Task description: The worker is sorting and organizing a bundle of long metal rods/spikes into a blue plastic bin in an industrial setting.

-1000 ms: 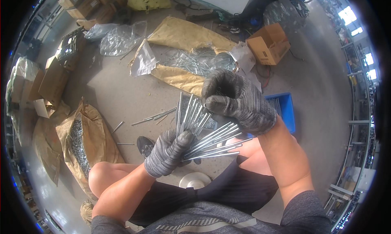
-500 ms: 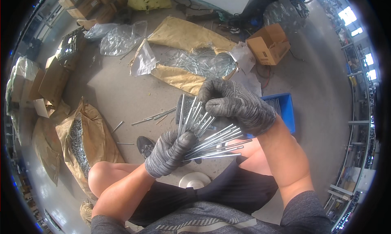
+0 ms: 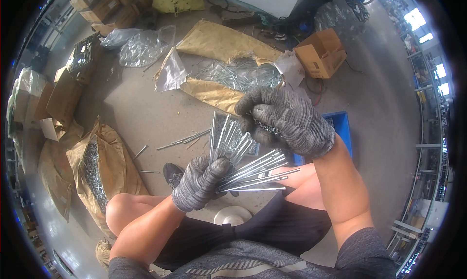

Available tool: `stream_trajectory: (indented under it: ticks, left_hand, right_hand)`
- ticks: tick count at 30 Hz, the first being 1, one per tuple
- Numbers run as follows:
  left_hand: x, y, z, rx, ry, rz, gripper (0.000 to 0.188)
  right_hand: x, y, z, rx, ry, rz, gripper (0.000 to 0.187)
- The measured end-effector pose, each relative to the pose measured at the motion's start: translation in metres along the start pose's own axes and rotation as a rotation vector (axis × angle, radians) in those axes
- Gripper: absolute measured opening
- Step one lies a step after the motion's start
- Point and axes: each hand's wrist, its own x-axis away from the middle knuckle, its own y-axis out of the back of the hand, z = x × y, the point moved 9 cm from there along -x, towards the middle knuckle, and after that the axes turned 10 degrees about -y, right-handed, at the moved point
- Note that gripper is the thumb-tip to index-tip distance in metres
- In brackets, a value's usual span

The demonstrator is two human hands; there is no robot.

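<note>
My left hand point(image 3: 200, 181), in a grey knit glove, is closed round the lower ends of a bundle of thin metal rods point(image 3: 260, 168). They fan out up and to the right. Just above the fan, my gloved right hand point(image 3: 296, 121) is curled with thumb and fingers together. A clump of small shiny metal pieces point(image 3: 268, 128) shows between its fingers and palm; their exact kind is too small to tell. Behind the rods stands a shallow tray point(image 3: 252, 151) with small metal parts, partly hidden. A blue bin point(image 3: 344, 133) is partly behind my right wrist.
Ahead lies a torn brown paper sack point(image 3: 219, 38) spilling metal rods. An open cardboard box point(image 3: 321, 55) stands right of it. Another paper sack point(image 3: 124, 169) with metal parts leans by my left knee. Loose rods point(image 3: 185, 139) lie on the floor.
My right hand has moved slightly away from the rod tips and turned, so the small metal pieces in it now show. The left hand and its rods have barely shifted.
</note>
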Motion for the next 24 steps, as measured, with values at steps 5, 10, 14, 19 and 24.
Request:
stream_trajectory:
  ticks: [5, 10, 14, 19, 24]
  left_hand:
    - [-0.002, -0.002, -0.003, 0.008, 0.011, -0.001, 0.056]
    - [-0.002, -0.002, 0.001, 0.012, 0.011, 0.005, 0.056]
    - [-0.002, -0.002, -0.002, 0.019, 0.013, -0.045, 0.056]
    - [-0.003, 0.001, -0.002, 0.001, 0.028, -0.04, 0.062]
    - [-0.003, 0.0, -0.003, -0.009, 0.046, -0.031, 0.062]
  right_hand:
    - [-0.001, -0.002, 0.003, -0.004, -0.064, -0.005, 0.022]
    - [0.001, -0.002, 0.008, 0.033, -0.042, -0.063, 0.02]
    - [0.002, -0.005, 0.018, 0.211, 0.047, -0.062, 0.022]
    - [0.003, -0.004, 0.011, 0.055, -0.015, -0.073, 0.022]
    - [0.004, -0.005, 0.01, 0.123, -0.017, -0.065, 0.02]
